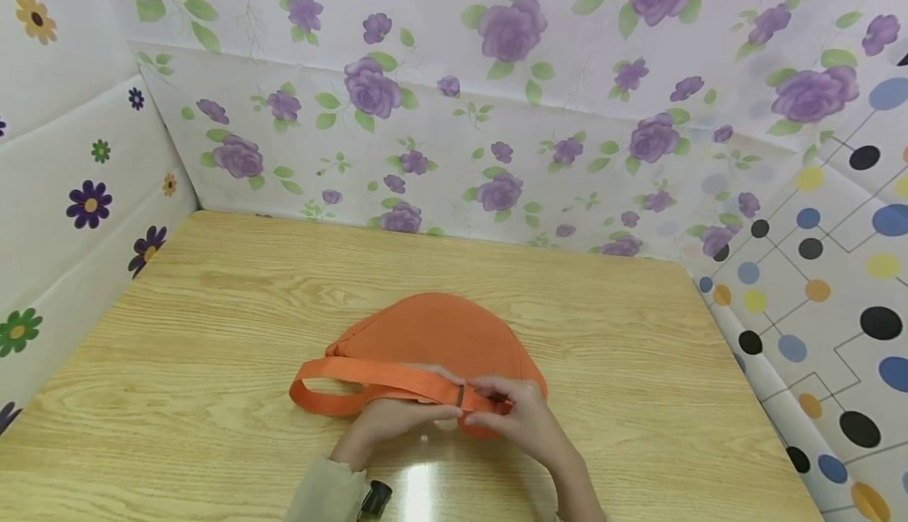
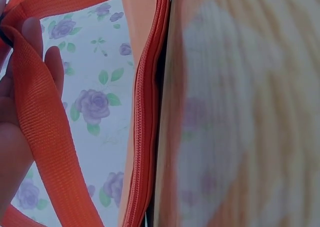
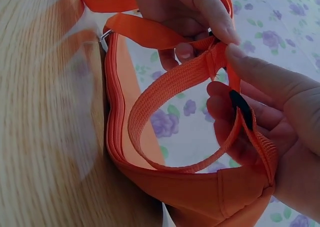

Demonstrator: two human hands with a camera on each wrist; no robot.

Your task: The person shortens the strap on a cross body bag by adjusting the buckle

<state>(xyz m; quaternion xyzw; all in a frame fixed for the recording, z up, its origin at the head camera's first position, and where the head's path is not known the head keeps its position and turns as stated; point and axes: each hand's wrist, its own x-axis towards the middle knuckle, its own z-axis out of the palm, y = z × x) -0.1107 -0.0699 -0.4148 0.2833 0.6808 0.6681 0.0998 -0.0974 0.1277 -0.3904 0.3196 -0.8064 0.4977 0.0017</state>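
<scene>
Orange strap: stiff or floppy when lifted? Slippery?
The orange strap is probably floppy with slight spring, since it bends into open, rounded curves. Its ribbed weave suggests decent grip, so likely not slippery. It looks like thin webbing, so probably light.

Pale wood-grain table [image 1: 638,333]; white purple-rose sheet [image 1: 440,124] far, white daisy-print sheet [image 1: 50,175] left, white dot-and-line sheet [image 1: 823,348] right; white glare [image 1: 417,489] near.

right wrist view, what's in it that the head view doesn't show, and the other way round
Only the right wrist view clearly shows the bag's zipper and a metal ring. Only the head view shows the dotted wall covering and a pale sleeve. Both show the orange bag, strap, left hand, right hand and wooden table.
</scene>
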